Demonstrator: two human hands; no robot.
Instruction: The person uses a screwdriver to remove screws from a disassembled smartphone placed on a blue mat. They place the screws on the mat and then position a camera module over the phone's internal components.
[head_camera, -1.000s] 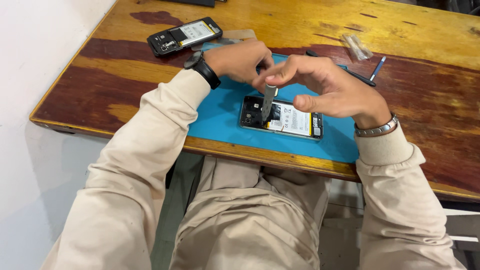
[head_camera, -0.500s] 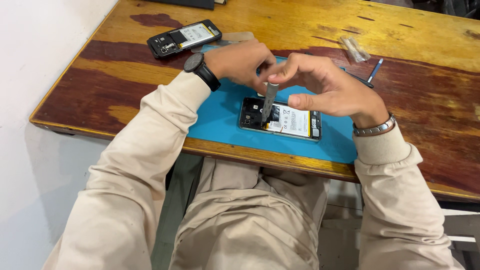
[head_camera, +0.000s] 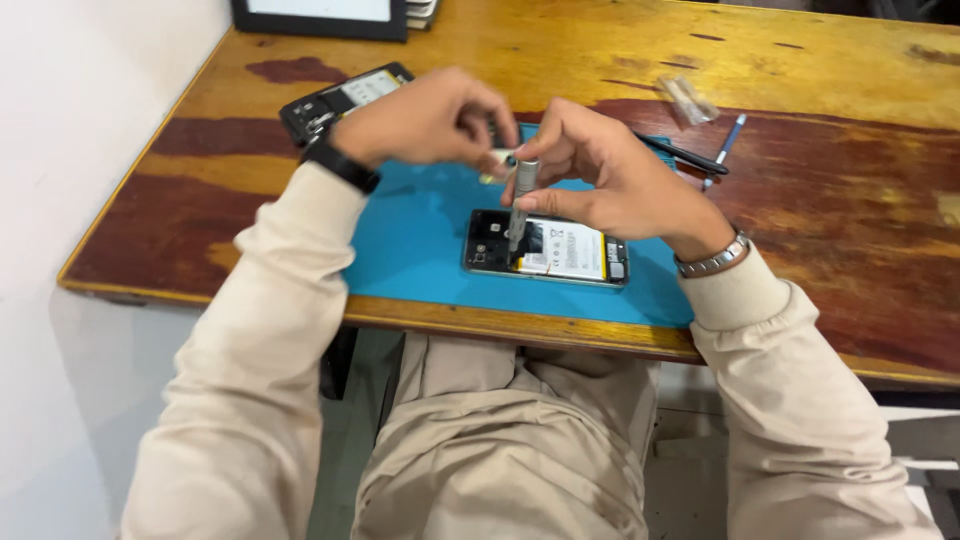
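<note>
An opened phone (head_camera: 548, 250) with its back off lies flat on a blue mat (head_camera: 415, 250), its battery and circuit board showing. My right hand (head_camera: 610, 180) grips a grey screwdriver (head_camera: 521, 200) that stands upright with its tip on the phone's left part. My left hand (head_camera: 425, 120) is raised just beside the screwdriver's top, fingers pinched near a small pale piece (head_camera: 497, 158); what it holds is blurred.
A second opened phone (head_camera: 335, 100) lies at the back left of the wooden table (head_camera: 800, 230). Black tweezers (head_camera: 685, 155), a blue pen-like tool (head_camera: 725, 140) and a small clear bag (head_camera: 686, 98) lie behind my right hand. A dark frame (head_camera: 320, 15) sits at the far edge.
The view has shifted, so everything sits lower in the frame. My left hand has lifted off the mat and come up beside the screwdriver's top. The screwdriver stays on the phone.
</note>
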